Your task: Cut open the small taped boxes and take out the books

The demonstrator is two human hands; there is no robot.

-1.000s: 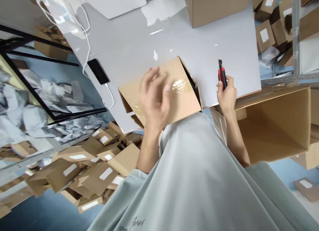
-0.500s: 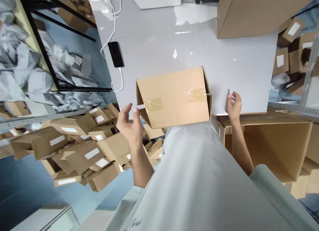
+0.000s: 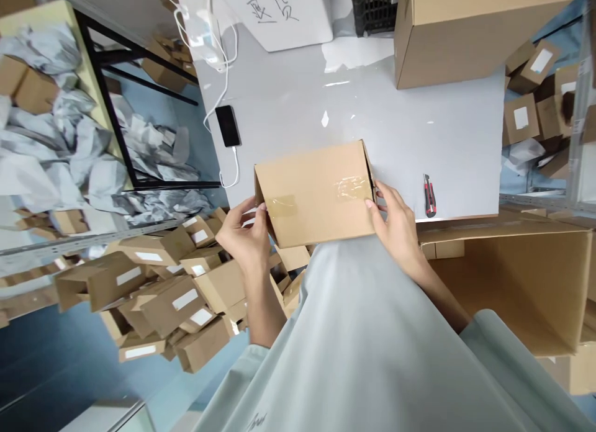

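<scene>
A brown cardboard box point(image 3: 316, 196) with clear tape on its upper face lies at the table's near edge, against my clothing. At its left end, my left hand point(image 3: 246, 230) pinches the edge of the cardboard between thumb and fingers. On the opposite end, my right hand point(image 3: 393, 221) grips the box, thumb on the upper face and fingers at the end opening. A red and black box cutter point(image 3: 429, 196) rests on the table to the right of my right hand. What is inside the box is hidden.
A black phone point(image 3: 228, 126) on a white cable lies at the table's left. A large carton point(image 3: 465, 53) and a black crate point(image 3: 375, 10) stand at the back. Below right is a big open carton point(image 3: 516, 283); many boxes point(image 3: 162, 295) are piled at lower left.
My right hand has let go of the box cutter on the table and moved left onto the box. My left hand has closed on the box's left end.
</scene>
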